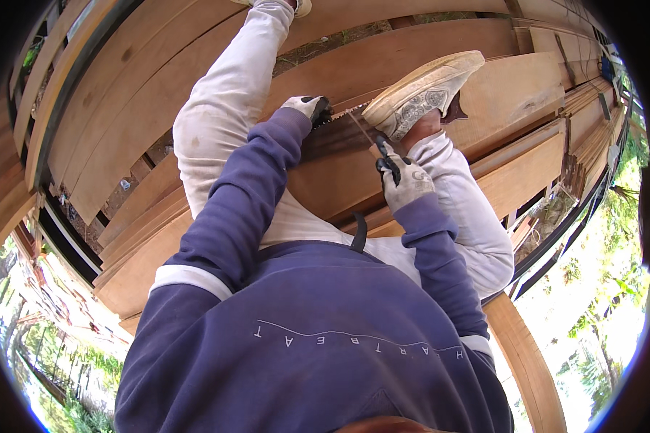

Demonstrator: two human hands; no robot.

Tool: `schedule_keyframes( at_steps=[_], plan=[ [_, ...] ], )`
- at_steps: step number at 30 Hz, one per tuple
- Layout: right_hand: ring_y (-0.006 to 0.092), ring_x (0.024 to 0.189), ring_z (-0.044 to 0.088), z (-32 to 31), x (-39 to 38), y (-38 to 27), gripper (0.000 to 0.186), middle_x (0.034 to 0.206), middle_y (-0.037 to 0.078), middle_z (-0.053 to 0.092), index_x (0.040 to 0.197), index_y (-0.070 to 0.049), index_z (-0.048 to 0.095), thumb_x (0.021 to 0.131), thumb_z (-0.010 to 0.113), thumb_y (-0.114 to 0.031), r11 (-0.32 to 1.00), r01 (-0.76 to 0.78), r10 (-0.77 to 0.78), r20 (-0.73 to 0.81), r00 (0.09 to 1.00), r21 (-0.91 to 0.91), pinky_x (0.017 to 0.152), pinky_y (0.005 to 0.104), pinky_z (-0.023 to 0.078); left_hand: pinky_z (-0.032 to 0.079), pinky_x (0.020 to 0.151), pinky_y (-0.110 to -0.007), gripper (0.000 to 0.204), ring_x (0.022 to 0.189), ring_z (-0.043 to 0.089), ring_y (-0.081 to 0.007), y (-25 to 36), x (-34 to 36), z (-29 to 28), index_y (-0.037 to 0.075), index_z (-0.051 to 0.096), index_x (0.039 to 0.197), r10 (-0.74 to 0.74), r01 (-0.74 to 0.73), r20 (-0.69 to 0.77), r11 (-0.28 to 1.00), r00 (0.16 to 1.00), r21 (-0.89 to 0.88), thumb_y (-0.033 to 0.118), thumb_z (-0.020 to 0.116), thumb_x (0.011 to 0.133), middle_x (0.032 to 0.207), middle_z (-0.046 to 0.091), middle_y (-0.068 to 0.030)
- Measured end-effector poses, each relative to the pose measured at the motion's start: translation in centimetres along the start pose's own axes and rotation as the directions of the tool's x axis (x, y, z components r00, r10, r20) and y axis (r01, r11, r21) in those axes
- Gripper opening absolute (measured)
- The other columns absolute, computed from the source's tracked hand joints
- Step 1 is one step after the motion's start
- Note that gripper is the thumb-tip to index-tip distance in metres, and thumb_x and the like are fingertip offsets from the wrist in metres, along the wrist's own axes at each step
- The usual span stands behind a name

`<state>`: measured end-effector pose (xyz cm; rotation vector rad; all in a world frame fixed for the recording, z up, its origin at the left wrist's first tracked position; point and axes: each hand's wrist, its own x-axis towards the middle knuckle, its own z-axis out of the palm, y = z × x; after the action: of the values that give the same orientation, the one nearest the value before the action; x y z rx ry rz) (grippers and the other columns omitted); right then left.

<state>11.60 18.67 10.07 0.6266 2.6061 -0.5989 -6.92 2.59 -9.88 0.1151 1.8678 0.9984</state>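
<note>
A handsaw lies across the planks, its dark blade edged with fine teeth. My right shoe rests over part of it, and a dark reddish handle shows beyond the shoe. My left hand, in a white glove with black fingers, is closed at the left end of the blade. In my gloved right hand is a thin file with a wooden handle. The file's tip meets the toothed edge between my left hand and the shoe. My left fingertips are partly hidden.
Long brown planks lie under and around my legs, with gaps between some. Stacked boards stand at the far right. A wooden beam slants down at the lower right. Greenery shows beyond the edge.
</note>
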Motion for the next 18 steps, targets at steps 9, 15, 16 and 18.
schedule_keyframes(
  at_steps=[9, 15, 16, 18],
  plan=[
    [0.0367, 0.078, 0.065, 1.0, 0.5, -0.1, 0.026, 0.085, 0.02, 0.064, 0.113, -0.011, 0.06, 0.092, 0.056, -0.025, 0.995, 0.012, -0.001, 0.108, 0.994, -0.099, 0.07, 0.0476, 0.051, 0.048, 0.077, -0.035, 0.04, 0.082, 0.064, -0.0251, 2.1, -0.1, 0.7, 0.012, 0.072, 0.1, -0.001, -0.037, 0.163, 0.973, 0.987, 0.229, 0.047, 0.056, 0.092, 0.089, 0.071, -0.0109],
    [0.0334, 0.085, 0.067, -0.7, 2.1, -1.0, 0.037, 0.094, 0.018, 0.064, 0.128, -0.016, 0.055, 0.094, 0.054, -0.03, 0.982, -0.014, 0.067, 0.276, 0.959, -0.187, 0.073, 0.045, 0.054, 0.048, 0.074, -0.033, 0.025, 0.079, 0.064, -0.0204, -0.8, 2.2, 2.1, 0.013, 0.073, 0.098, -0.008, -0.006, 0.196, 0.997, 0.98, 0.071, 0.034, 0.062, 0.091, 0.088, 0.071, -0.007],
    [0.0322, 0.088, 0.067, -0.6, 2.3, -1.1, 0.04, 0.098, 0.017, 0.064, 0.132, -0.018, 0.053, 0.094, 0.053, -0.031, 0.979, -0.018, 0.083, 0.312, 0.946, -0.204, 0.075, 0.0439, 0.054, 0.048, 0.073, -0.033, 0.025, 0.079, 0.064, -0.02, -0.6, 2.3, 2.1, 0.013, 0.073, 0.098, -0.059, 0.042, 0.186, 0.995, 0.981, 0.094, 0.034, 0.062, 0.091, 0.088, 0.071, -0.0067],
    [0.0324, 0.088, 0.068, 0.3, 2.2, -0.5, 0.04, 0.1, 0.018, 0.064, 0.133, -0.018, 0.053, 0.095, 0.052, -0.031, 0.975, 0.009, 0.063, 0.316, 0.947, -0.221, 0.076, 0.0439, 0.055, 0.048, 0.073, -0.032, 0.026, 0.079, 0.064, -0.0195, -0.4, 2.2, 2.1, 0.013, 0.073, 0.098, -0.09, 0.072, 0.17, 0.991, 0.981, 0.11, 0.035, 0.061, 0.091, 0.088, 0.071, -0.0066]
  ],
)
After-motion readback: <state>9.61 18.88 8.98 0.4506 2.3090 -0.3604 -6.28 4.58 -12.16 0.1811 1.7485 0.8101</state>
